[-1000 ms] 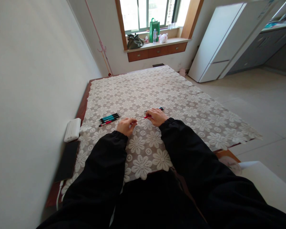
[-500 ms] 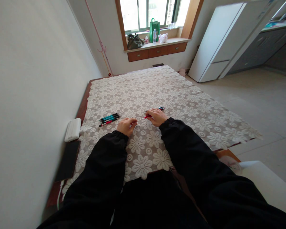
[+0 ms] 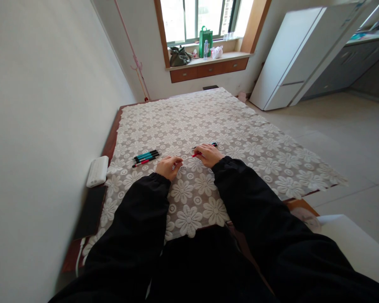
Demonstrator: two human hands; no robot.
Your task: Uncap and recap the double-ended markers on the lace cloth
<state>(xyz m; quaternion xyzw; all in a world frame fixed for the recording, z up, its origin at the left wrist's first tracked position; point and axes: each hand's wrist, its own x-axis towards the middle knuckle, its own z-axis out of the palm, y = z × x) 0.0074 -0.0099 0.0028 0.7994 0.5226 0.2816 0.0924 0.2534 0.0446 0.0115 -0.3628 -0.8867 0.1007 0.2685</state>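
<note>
Right hand (image 3: 209,155) pinches a red pen (image 3: 196,154) just over the lace-covered counter (image 3: 240,139); left hand (image 3: 168,167) is curled shut, contents hidden. I'd keep both wrists planted for steadiness.

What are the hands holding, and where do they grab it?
The right hand pinches a red pen near its back end, tip pointing left. The left hand is curled shut; whether it holds anything cannot be told.
</note>
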